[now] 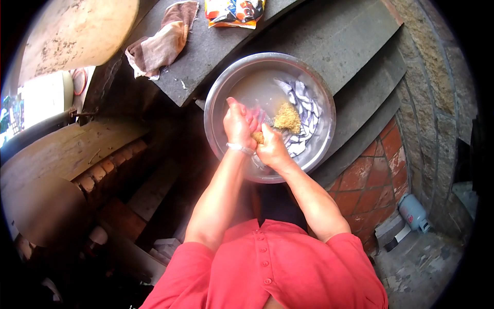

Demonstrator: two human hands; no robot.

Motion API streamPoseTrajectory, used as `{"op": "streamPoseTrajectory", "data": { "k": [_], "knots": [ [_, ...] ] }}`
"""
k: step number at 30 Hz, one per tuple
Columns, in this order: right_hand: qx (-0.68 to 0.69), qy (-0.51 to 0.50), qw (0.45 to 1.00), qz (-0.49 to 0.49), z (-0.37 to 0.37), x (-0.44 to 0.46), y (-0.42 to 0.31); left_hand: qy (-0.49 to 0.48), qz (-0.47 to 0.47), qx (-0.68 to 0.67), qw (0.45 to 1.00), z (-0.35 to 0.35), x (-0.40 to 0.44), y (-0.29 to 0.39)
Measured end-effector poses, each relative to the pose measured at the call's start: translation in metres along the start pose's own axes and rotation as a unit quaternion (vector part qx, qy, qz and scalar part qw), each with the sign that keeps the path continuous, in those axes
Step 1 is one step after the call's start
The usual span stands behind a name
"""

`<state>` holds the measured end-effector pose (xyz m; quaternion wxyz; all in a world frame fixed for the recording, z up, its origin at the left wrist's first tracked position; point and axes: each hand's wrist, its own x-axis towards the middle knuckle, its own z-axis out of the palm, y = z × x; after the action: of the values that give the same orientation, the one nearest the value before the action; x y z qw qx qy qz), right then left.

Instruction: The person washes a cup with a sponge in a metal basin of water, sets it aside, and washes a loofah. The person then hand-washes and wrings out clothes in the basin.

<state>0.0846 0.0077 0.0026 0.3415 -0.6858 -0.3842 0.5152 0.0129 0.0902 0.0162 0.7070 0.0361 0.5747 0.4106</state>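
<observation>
A wide metal basin [216, 98] holds cloudy water. My left hand [238, 125] is closed, fingers curled, over the left part of the basin. Beside it my right hand [272, 149] is closed too. Between the two hands shows a crumpled yellow-brown cloth [258, 137], which both seem to grip. Just right of my fingers lies a bunched yellow-brown lump [287, 118]; whether it is part of the same cloth I cannot tell. A purple-and-white patterned cloth [310, 110] lies in the water along the basin's right side.
A brown and white rag [164, 41] and a colourful plastic packet [235, 11] lie on the grey stone slab [198, 67] above. Stone steps [355, 51] rise at the right, beside a stone wall [429, 87]. A grey-blue bottle-like container [413, 212] stands lower right.
</observation>
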Motion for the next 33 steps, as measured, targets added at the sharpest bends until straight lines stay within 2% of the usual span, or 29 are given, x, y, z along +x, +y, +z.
{"op": "streamPoseTrajectory", "data": {
  "k": [5,8,9,11,13,14,16,17,18,20,21,22,23,24,26,28,29,30,32,33],
  "knots": [
    [-0.066,-0.002,0.998,0.010,0.016,-0.011,0.026,-0.033,0.018,0.093,0.995,-0.014,-0.003,-0.002],
    [-0.065,0.012,0.989,-0.131,0.014,-0.013,0.014,-0.065,0.051,0.028,0.996,-0.026,-0.008,0.016],
    [-0.071,0.016,0.988,-0.136,0.008,-0.013,0.000,-0.089,0.086,0.049,0.991,-0.032,-0.011,0.022],
    [-0.115,0.042,0.980,-0.156,0.000,-0.006,-0.010,-0.147,0.209,0.292,0.922,-0.047,-0.021,0.030],
    [-0.160,0.081,0.965,-0.189,-0.012,0.005,-0.020,-0.165,0.280,0.489,0.810,-0.060,-0.031,0.044],
    [-0.182,0.065,0.959,-0.207,-0.020,0.013,-0.030,-0.188,0.286,0.469,0.814,-0.063,-0.032,0.048],
    [-0.159,-0.057,0.964,-0.203,-0.031,0.025,-0.044,-0.164,0.201,0.413,0.873,-0.075,-0.035,0.061],
    [-0.058,-0.125,0.968,-0.210,-0.035,0.032,-0.045,-0.152,0.175,0.367,0.901,-0.078,-0.036,0.068],
    [0.070,-0.178,0.976,-0.106,-0.038,0.035,-0.050,-0.146,0.176,0.293,0.929,-0.073,-0.041,0.078],
    [0.086,-0.118,0.986,-0.085,-0.025,0.053,-0.018,-0.125,0.218,0.209,0.945,-0.070,-0.042,0.099],
    [-0.137,-0.068,0.982,-0.115,-0.014,0.054,-0.004,-0.132,0.216,0.182,0.950,-0.072,-0.038,0.109],
    [-0.351,-0.013,0.926,-0.139,-0.003,0.052,0.005,-0.140,0.214,0.155,0.954,-0.072,-0.032,0.118],
    [-0.397,-0.055,0.908,-0.120,0.006,0.050,0.011,-0.146,0.217,0.125,0.957,-0.069,-0.028,0.127],
    [-0.411,-0.040,0.902,-0.126,0.019,0.042,0.022,-0.144,0.233,0.102,0.956,-0.066,-0.021,0.133],
    [-0.462,-0.022,0.857,-0.226,0.030,0.043,0.057,-0.124,0.278,0.086,0.949,-0.062,-0.003,0.145],
    [-0.393,-0.029,0.890,-0.229,0.028,0.047,0.055,-0.112,0.280,0.083,0.950,-0.064,0.020,0.153],
    [-0.360,-0.030,0.904,-0.226,0.024,0.048,0.052,-0.093,0.279,0.128,0.947,-0.065,0.031,0.157],
    [-0.303,-0.014,0.930,-0.207,0.018,0.047,0.048,-0.012,0.313,0.283,0.906,-0.062,0.037,0.161],
    [-0.184,0.018,0.968,-0.169,0.006,0.047,0.032,0.071,0.479,0.444,0.753,-0.064,0.042,0.161],
    [0.012,0.030,0.997,-0.077,0.002,0.043,0.025,0.113,0.544,0.491,0.671,-0.063,0.039,0.161]
  ]
}}
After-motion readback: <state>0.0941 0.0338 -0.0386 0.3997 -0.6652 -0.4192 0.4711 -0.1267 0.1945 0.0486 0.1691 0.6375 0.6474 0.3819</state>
